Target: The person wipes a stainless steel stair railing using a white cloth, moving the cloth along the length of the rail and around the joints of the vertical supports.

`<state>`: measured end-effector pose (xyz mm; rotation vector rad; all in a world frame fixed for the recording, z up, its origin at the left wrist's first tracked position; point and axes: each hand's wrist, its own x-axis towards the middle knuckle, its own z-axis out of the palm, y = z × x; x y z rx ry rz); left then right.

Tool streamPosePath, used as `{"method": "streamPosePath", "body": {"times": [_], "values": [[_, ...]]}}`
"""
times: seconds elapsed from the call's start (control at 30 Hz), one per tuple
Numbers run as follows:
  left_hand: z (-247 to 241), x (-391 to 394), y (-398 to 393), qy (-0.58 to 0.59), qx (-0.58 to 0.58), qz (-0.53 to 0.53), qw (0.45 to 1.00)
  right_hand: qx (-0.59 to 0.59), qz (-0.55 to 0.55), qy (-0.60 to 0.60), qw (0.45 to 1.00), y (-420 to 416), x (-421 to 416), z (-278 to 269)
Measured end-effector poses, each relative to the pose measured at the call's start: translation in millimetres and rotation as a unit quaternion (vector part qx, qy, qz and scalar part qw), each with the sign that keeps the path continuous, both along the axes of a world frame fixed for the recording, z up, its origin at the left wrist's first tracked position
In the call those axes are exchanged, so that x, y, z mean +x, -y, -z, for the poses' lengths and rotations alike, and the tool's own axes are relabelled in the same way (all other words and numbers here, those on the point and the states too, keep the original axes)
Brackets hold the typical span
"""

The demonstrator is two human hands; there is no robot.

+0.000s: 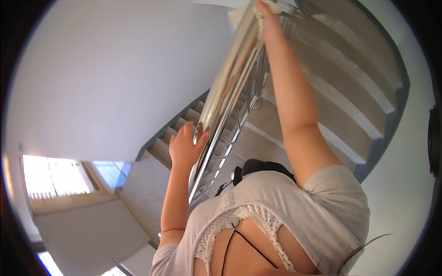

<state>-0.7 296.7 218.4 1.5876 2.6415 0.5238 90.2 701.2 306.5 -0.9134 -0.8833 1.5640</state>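
Note:
A polished metal handrail (221, 82) runs up the middle of the head view, above a metal balustrade (238, 127). High on the rail, at the top of the picture, my right hand (268, 24) presses a cream cloth (237, 16) around it. Part of the cloth is hidden behind the rail and the hand. Lower down, my left hand (186, 143) is at the rail with its fingers apart and nothing in it. Its reflection shows in the metal; whether the fingers touch the rail I cannot tell.
To the right, stone steps (345, 86) border a grey skirting (376, 158). Another flight of steps (165, 141) lies beyond the rail on the left, against a white wall (114, 76). Windows (55, 176) are at the lower left.

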Motion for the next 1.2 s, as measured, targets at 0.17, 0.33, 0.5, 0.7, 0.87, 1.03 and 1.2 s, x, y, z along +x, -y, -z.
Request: {"method": "streamPosePath", "body": {"times": [0.17, 0.33, 0.5, 0.7, 0.87, 1.03, 1.2], "values": [[-58, 21, -99, 0.009, 0.150, 0.122, 0.981, 0.091, -0.079, -0.174, 0.977, 8, 4, 2], [-97, 59, -186, 0.095, 0.161, 0.108, 0.976, 0.139, -0.001, -0.234, 0.962, 6, 5, -3], [-106, 74, -240, -0.075, 0.091, -0.014, 0.993, 0.122, -0.036, -0.144, 0.982, 27, 12, -18], [-94, 64, -245, -0.078, 0.115, -0.027, 0.990, 0.050, -0.159, -0.074, 0.983, 16, 33, -34], [-105, 72, -250, -0.070, 0.117, -0.040, 0.990, 0.063, -0.189, -0.133, 0.971, 10, 32, -28], [-92, 68, -249, -0.071, 0.128, -0.033, 0.989, 0.015, -0.297, -0.005, 0.955, -14, 112, -27], [-92, 70, -246, -0.079, 0.146, -0.023, 0.986, 0.212, -0.088, 0.114, 0.967, -80, 181, -13]]}}
